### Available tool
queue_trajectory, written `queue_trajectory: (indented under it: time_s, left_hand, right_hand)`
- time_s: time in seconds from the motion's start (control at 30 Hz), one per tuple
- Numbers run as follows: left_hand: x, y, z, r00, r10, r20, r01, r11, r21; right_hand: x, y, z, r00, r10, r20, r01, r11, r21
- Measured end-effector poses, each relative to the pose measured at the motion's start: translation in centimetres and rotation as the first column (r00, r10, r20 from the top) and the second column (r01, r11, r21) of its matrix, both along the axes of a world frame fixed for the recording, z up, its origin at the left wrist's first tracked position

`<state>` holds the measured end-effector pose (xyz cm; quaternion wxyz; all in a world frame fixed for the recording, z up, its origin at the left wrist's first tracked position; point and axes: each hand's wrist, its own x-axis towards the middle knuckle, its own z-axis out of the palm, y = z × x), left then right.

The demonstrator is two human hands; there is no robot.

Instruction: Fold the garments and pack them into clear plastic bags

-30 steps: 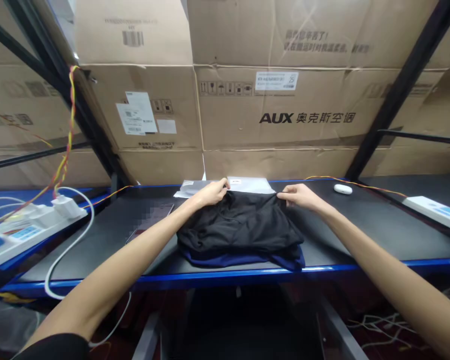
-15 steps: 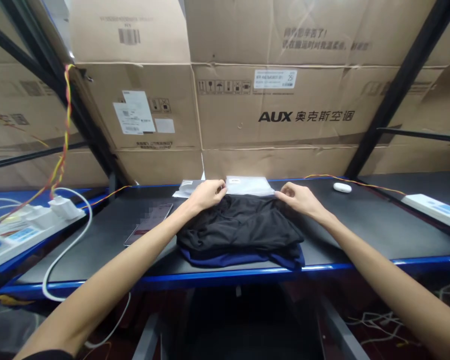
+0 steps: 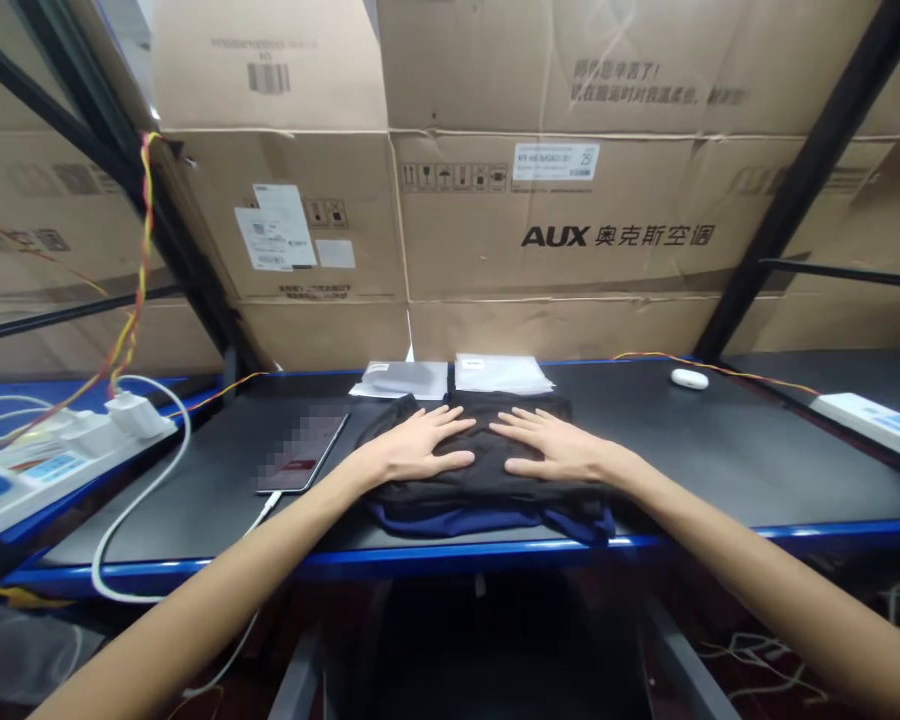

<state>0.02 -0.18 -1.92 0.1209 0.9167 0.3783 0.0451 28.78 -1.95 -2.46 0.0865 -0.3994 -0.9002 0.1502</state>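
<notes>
A black cloth [image 3: 487,470] lies on top of a dark blue cloth [image 3: 457,522] at the middle of the table's front edge. My left hand [image 3: 424,442] rests flat on the left part of the black cloth, its fingers spread. On the right part of the same cloth lies my right hand [image 3: 551,443], also flat with spread fingers. The fingertips of both hands point toward each other with a gap between them. Neither hand grips anything.
Behind the cloth lie two stacks of pale packets, a left one [image 3: 409,380] and a right one [image 3: 501,373]. A phone [image 3: 307,455] with a white cable is at left. Power strips [image 3: 874,420] flank the table; a white case [image 3: 689,379] sits right. Cardboard [image 3: 615,270] stands behind.
Both hands have let go of the cloth's far edge, moved closer to me and inward, and opened flat on it. The black cloth looks smoother.
</notes>
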Motion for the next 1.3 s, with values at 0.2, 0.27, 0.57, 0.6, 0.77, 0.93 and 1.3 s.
queue_trajectory:
  time_s: [0.2,0.27,0.57,0.6,0.77,0.93,1.3]
  left_hand:
    - [-0.2,0.4,-0.8,1.000,0.000,-0.004,0.001,0.999,0.035]
    - [-0.1,0.3,-0.8,1.000,0.008,-0.010,-0.008,0.999,0.032]
    - [0.1,0.2,-0.6,1.000,0.023,-0.004,-0.022,1.000,0.016]
    - [0.1,0.2,-0.7,1.000,0.022,-0.003,-0.021,1.000,0.019]
    - [0.1,0.3,-0.8,1.000,0.021,0.001,-0.021,0.999,0.033]
    - [0.1,0.2,-0.7,0.999,0.029,0.013,-0.030,0.999,0.021]
    - [-1.2,4.4,0.6,0.938,0.259,0.229,-0.318,0.905,0.282]
  right_hand:
    - [0.0,-0.3,0.0,0.999,-0.005,0.037,0.006,1.000,-0.013]
    - [-0.1,-0.4,0.1,0.999,-0.015,0.048,0.016,1.000,-0.019]
    - [0.3,-0.2,0.2,1.000,-0.006,0.008,0.006,0.998,-0.065]
    - [0.3,-0.2,0.2,1.000,-0.007,0.004,0.008,0.998,-0.069]
    - [0.4,-0.1,0.3,1.000,-0.013,-0.025,0.011,0.997,-0.076]
    - [0.5,-0.1,0.2,1.000,-0.017,-0.019,0.015,0.997,-0.077]
    - [0.5,0.2,-0.2,1.000,-0.006,-0.026,0.004,0.997,-0.071]
